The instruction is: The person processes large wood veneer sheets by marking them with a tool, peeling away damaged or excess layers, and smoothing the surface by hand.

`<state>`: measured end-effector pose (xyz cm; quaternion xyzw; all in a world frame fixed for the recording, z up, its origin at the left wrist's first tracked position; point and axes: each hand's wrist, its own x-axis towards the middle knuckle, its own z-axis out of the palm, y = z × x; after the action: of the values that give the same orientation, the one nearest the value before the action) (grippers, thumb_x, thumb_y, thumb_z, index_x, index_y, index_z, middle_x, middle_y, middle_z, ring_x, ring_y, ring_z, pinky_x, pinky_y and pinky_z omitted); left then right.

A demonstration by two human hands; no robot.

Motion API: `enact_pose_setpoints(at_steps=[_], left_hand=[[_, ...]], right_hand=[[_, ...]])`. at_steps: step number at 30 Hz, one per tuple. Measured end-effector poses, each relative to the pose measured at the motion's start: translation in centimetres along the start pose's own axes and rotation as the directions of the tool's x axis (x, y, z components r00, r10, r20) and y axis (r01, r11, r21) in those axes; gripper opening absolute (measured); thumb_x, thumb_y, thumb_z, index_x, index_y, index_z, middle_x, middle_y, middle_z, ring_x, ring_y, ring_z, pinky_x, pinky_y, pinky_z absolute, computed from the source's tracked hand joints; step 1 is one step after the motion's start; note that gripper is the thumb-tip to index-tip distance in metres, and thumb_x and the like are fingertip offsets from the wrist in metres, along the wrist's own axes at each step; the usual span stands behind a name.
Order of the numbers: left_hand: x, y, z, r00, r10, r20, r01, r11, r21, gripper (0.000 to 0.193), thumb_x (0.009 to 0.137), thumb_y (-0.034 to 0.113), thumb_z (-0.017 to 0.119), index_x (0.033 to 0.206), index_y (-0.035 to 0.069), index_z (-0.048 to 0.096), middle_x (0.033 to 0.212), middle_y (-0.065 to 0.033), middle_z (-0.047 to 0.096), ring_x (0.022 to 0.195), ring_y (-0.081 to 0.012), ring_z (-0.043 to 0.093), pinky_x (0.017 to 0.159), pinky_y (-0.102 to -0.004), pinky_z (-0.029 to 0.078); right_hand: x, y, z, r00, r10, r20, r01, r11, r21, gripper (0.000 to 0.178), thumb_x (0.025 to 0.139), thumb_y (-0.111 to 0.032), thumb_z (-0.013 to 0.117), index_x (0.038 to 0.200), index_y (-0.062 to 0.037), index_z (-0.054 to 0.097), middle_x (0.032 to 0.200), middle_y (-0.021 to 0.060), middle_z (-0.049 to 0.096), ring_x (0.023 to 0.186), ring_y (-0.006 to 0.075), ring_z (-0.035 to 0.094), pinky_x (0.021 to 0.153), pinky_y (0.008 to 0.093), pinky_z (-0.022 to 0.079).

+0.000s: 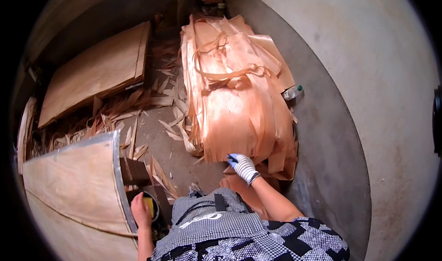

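Note:
A long pile of thin, pinkish-orange wood veneer sheets (230,123) lies ahead of me, with loose strips draped over its middle. At its near edge is my right hand (242,166), in a striped white glove with blue fingertips. Its fingers are closed on the edge of a veneer sheet. My left hand (141,210) is bare and low at the left, with curled fingers against a yellow piece (148,206) inside a dark round container (157,210). What its fingers hold is partly hidden.
A veneer-covered board with grey taped edges (73,169) stands at the near left. Behind it lies a stack of flat wood sheets (96,67). Broken veneer scraps (133,132) litter the floor between the piles. A clear bottle with a green cap (292,93) lies right of the pile.

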<state>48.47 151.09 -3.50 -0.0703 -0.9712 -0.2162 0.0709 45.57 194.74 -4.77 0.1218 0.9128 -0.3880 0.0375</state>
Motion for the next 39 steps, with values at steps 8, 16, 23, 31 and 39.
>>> enact_pose_setpoints(at_steps=[8, 16, 23, 31, 39], left_hand=[[10.9, 7.7, 3.0, 0.909, 0.231, 0.347, -0.169, 0.965, -0.2, 0.031, 0.072, 0.004, 0.059, 0.104, 0.003, 0.057, 0.101, -0.0135, 0.057, 0.098, -0.031, 0.052, 0.086, -0.0381, 0.042], [9.4, 8.2, 3.9, 0.875, -0.074, 0.478, 0.14, 0.985, -0.103, 0.025, 0.075, 0.004, 0.058, 0.099, 0.004, 0.06, 0.094, -0.014, 0.06, 0.086, -0.029, 0.058, 0.076, -0.036, 0.046], [12.1, 14.7, 6.8, 0.721, 0.101, 0.685, -0.009, 0.991, -0.136, 0.025, 0.076, 0.008, 0.058, 0.101, 0.006, 0.059, 0.093, -0.0151, 0.06, 0.087, -0.0322, 0.057, 0.075, -0.0378, 0.047], [20.2, 23.3, 10.9, 0.559, 0.082, 0.825, 0.653, 0.57, -0.499, 0.055, 0.085, 0.02, 0.058, 0.13, 0.001, 0.034, 0.126, -0.0124, 0.047, 0.115, -0.0187, 0.045, 0.094, -0.0297, 0.038], [28.7, 32.5, 5.3, 0.598, 0.446, 0.666, 0.75, -0.018, -0.661, 0.054, 0.083, 0.039, 0.057, 0.119, 0.0, 0.046, 0.11, -0.0121, 0.057, 0.103, -0.0221, 0.054, 0.09, -0.0378, 0.042]], right_hand=[[8.0, 12.0, -7.8, 0.762, 0.376, -0.527, -0.211, 0.914, 0.347, 0.01, 0.077, -0.007, 0.055, 0.084, -0.0024, 0.061, 0.066, 0.0064, 0.058, 0.06, 0.0181, 0.054, 0.059, 0.0294, 0.044], [16.9, 24.9, -10.5, 0.621, 0.746, -0.24, -0.592, 0.647, 0.48, 0.014, 0.077, -0.015, 0.053, 0.078, -0.009, 0.066, 0.061, 0.0016, 0.055, 0.054, 0.014, 0.049, 0.05, 0.0301, 0.04], [16.7, 12.1, -8.3, 0.972, -0.197, 0.129, 0.168, 0.965, 0.203, 0.01, 0.075, -0.003, 0.054, 0.081, -0.002, 0.062, 0.083, 0.0123, 0.065, 0.078, 0.0225, 0.062, 0.07, 0.034, 0.049], [13.1, 2.4, -17.9, 0.822, -0.329, 0.465, -0.244, 0.534, 0.809, 0.022, 0.082, -0.004, 0.052, 0.102, -0.0043, 0.06, 0.089, 0.0018, 0.058, 0.07, 0.0096, 0.053, 0.063, 0.0229, 0.046], [13.1, -0.1, -19.0, 0.917, -0.315, 0.244, -0.093, 0.426, 0.9, 0.029, 0.084, -0.003, 0.049, 0.112, -0.0007, 0.054, 0.1, 0.005, 0.058, 0.082, 0.0116, 0.053, 0.077, 0.0261, 0.044]])
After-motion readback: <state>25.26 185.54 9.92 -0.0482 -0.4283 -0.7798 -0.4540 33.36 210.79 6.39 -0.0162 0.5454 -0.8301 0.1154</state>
